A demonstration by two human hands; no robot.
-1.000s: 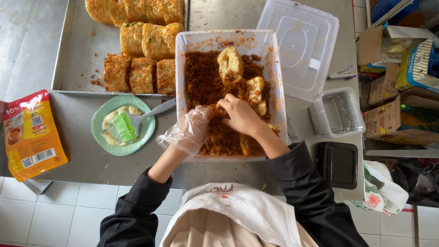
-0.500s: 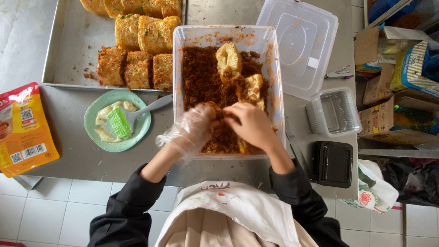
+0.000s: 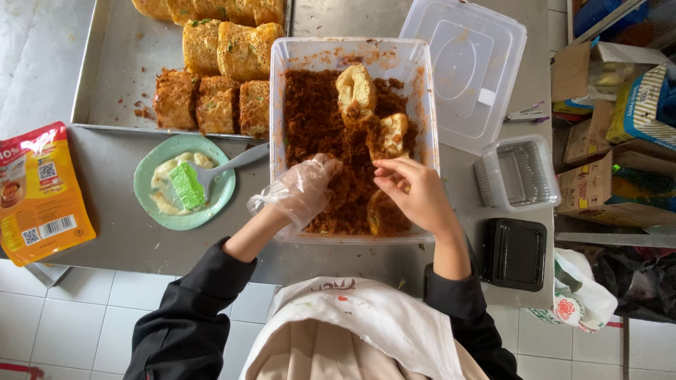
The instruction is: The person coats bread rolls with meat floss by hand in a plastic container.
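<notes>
Bread pieces (image 3: 357, 90) in the tub (image 3: 352, 49) of brown floss — coating partly done.
Several coated pieces (image 3: 215, 104) sit on the tray (image 3: 113, 63); three remain in the tub — gloved left hand (image 3: 299, 190) loosely curled over floss, right hand (image 3: 415, 193) fingers pinching floss.

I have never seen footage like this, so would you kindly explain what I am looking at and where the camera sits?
There is no machine here: a person works with two hands, and the single camera is worn on the head, looking straight down. The left hand wears a thin clear glove; the right hand is bare. Both reach into a clear tub of brown crumbs, where a few bread pieces lie. Whether either hand grips anything is hard to tell. On the metal table sit a tray with coated pieces, a green plate with cream and a green brush, a red-yellow pouch, the tub's lid, a small clear box and a black box.
</notes>
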